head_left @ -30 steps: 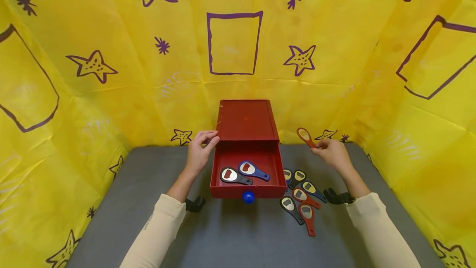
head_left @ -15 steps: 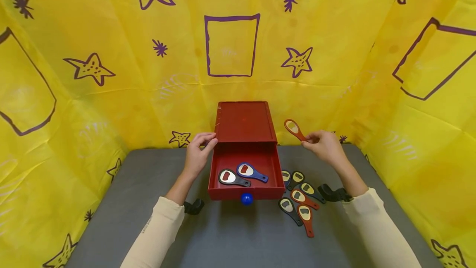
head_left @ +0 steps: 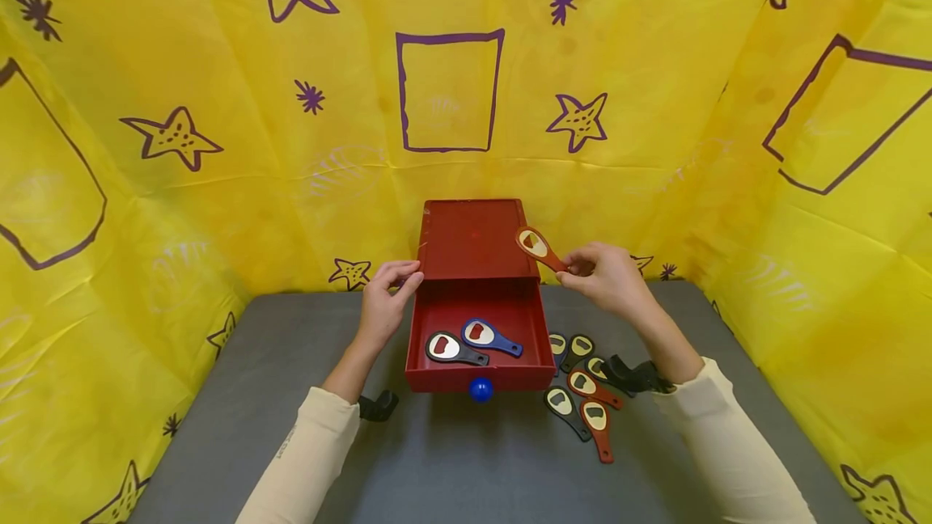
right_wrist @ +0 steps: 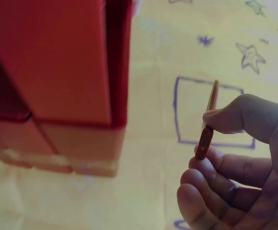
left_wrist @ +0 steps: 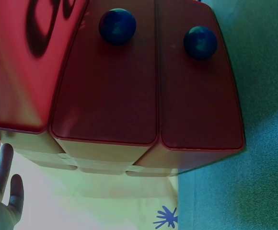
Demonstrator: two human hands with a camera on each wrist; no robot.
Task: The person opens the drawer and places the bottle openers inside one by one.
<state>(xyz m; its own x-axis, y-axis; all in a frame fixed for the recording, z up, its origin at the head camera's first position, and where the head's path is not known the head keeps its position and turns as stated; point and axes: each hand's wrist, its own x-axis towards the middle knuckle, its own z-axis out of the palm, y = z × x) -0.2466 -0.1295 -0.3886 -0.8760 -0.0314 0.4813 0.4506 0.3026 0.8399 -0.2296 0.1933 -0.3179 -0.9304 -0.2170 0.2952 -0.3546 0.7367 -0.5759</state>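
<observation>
Head view has the right hand (head_left: 607, 277) pinching a red opener (head_left: 533, 244) near its handle end, thumb against fingers, raised by the upper right edge of a red cabinet (head_left: 469, 241). The left hand (head_left: 383, 297) lies with loosely extended fingers at the cabinet's left side. A top drawer (head_left: 517, 378) stands pulled out, with a black opener (head_left: 462, 353) and a blue opener (head_left: 498, 339) side by side inside. On the grey surface (head_left: 437, 475), right of the drawer, six more openers (head_left: 595, 390) lie clustered. Left wrist view shows two closed lower drawers (left_wrist: 105, 91) with blue knobs (left_wrist: 117, 26).
</observation>
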